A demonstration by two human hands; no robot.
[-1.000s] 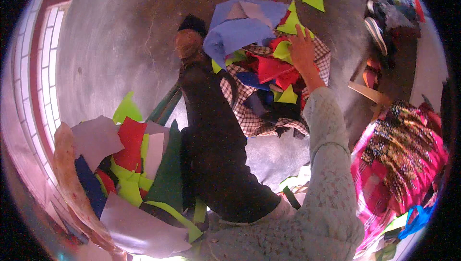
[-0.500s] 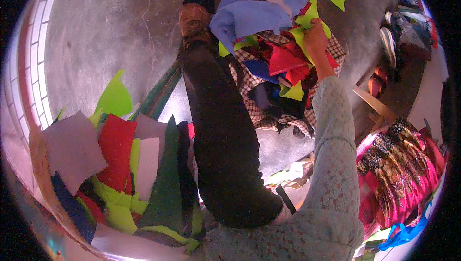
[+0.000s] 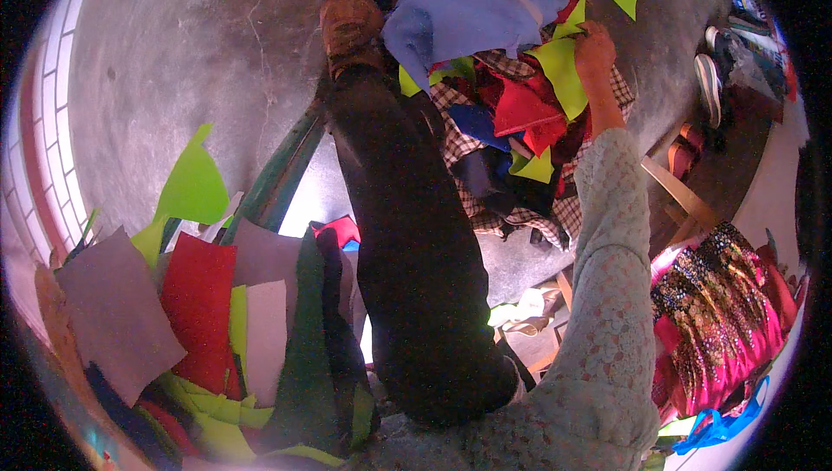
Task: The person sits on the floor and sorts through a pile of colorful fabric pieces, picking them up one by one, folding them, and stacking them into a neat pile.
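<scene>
1. Left hand's out of view, so can't tell what its fingers are doing
2. Right hand [image 3: 596, 59] is at the right side of the scrap pile, fingers curled together and clamped on the edge of a lime piece [image 3: 562, 77], though the tips are tiny and hard to make out
3. Lime piece sits just left of that hand, flat and matte with cut edges, next to some crumpled red scraps [image 3: 520, 105]
4. Rumpled checked cloth [image 3: 457, 140] underneath, mostly buried
5. Broad blue sheet [image 3: 459, 20] at the far side, partly folded
6. Dark trouser leg [image 3: 407, 237] runs up the middle, right between that pile and the left heap, whose bottom is cut off by the rim
7. Lacy sleeve [image 3: 607, 315] blocks some floor; shiny pink fabric [image 3: 719, 315] bunches up beyond it
</scene>
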